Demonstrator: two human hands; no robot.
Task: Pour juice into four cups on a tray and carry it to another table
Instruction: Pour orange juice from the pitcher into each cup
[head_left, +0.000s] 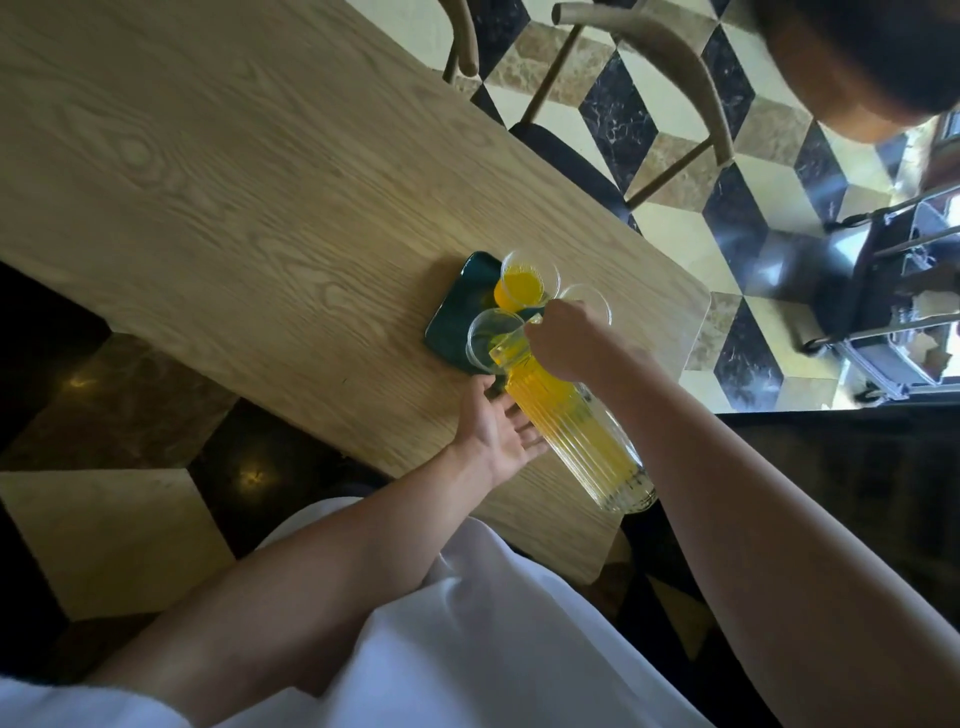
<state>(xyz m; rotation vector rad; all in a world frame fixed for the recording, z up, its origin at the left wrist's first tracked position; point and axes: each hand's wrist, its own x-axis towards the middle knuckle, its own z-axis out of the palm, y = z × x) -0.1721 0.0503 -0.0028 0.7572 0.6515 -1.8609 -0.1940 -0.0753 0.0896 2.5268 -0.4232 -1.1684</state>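
- A pale wood-grain surface (249, 171) stands over a floor of black, cream and brown cube-pattern tiles, with chairs beyond its far edge.
- The right hand (563, 343) is wrapped around the neck of a ribbed glass jug (576, 431), tipping it steeply; the jug's long axis runs from its base nearest the person up to the spout at the tray.
- The left hand (501, 431) lies spread, palm up, fingers against the jug's lower side, just beside the tray's near edge; it steadies rather than grips.
- The spout sits over the rim of a clear cup (491, 340) on the near part of the dark green tray (447, 322); this cup looks almost empty, so I judge pouring here is just starting.
- Farther along the tray, a second cup (527, 283) holds orange juice.
- A third cup (589, 306) shows behind the right hand; its fill cannot be told. No fourth cup is visible.
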